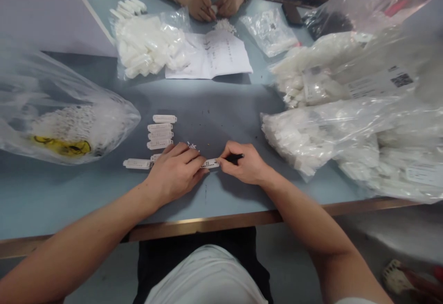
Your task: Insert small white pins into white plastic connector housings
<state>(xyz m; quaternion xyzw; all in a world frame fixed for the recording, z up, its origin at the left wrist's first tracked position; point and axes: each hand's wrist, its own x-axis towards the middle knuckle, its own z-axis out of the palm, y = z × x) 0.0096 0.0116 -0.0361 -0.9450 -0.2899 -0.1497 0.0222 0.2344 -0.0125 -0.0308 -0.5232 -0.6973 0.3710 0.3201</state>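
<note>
My left hand [176,169] is closed on a small flat white plastic strip [210,163] with rows of dark holes or dots, and its fingers cover the strip's left part. My right hand [246,162] pinches a thin black pen-like tool [235,157] at the strip's right end; the tool's tip is hidden by the fingers. Just beyond my left fingers lies a little heap of tiny white pieces [192,146]. Several similar white strips [160,135] are lined up behind my left hand, and another white strip [137,163] lies left of it, beside one partly covered by the hand.
A clear bag of small white parts [69,124] with a yellow item stands left. Large bags of white parts [311,128] crowd the right. Across the table [221,96], a bag of white pieces [148,45] and a paper sheet [224,55] lie before a co-worker's hands [214,6].
</note>
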